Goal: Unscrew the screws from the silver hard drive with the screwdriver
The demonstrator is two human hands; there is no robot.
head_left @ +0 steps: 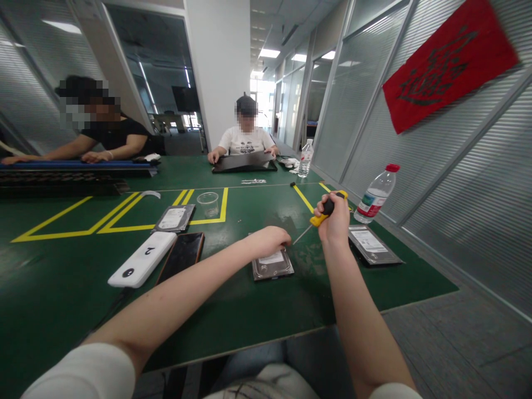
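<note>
Green counter (249, 318), fills most of lower and middle frame, yellow tape (133, 228) on it at left and centre. Red banner (449, 69) on glass wall, upper right. Person in black (124, 136) at upper left, hands on long blue-topped item; person in white (245, 143) at top centre, holding dark panel (241, 162). White device (143, 260) left of centre, just beside dark phone (183, 256). Red-capped bottle (376, 195), right, behind right drive (374, 246). Middle drive (272, 270) flat at centre, left hand (270, 241) over its far part; fingers curled downward, tips hidden, can't tell the grip. Right hand (336, 219) right of centre, fingers closed around yellow-black screwdriver (318, 220), shaft slanting down-left, tip near left hand. Left drive (173, 218) left of centre, near clear cup (208, 206). Small bottle (305, 159) upper right of centre.
</note>
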